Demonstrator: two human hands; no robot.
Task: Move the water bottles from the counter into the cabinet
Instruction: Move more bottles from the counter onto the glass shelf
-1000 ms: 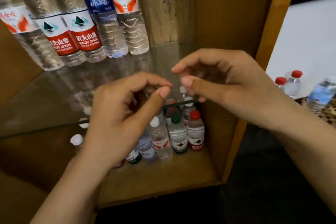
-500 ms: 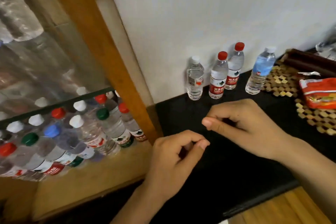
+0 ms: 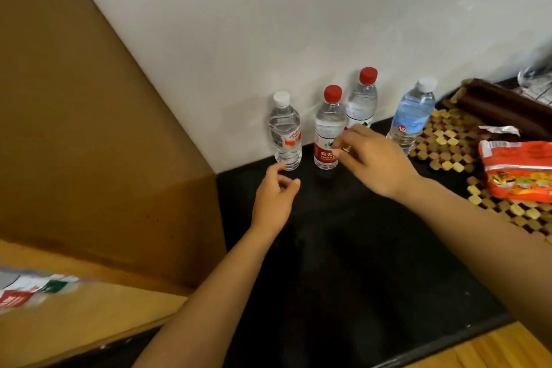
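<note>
Bottles [image 3: 327, 128] (four, upright) by wall; left hand [image 3: 273, 197], right hand [image 3: 373, 158] grips open, empty.

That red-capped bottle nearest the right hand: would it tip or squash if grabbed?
The front red-capped bottle looks full, so probably hefty and fairly firm. Tall and narrow, it might tip if nudged near the cap. Its thin ribbed plastic may give slightly under the right hand.

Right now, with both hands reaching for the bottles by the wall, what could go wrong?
The right hand reaches across the nearer red-capped clear bottle; it could knock that into the taller red-capped bottle close behind. The left hand is low by the white-capped clear bottle, which might tip.
</note>
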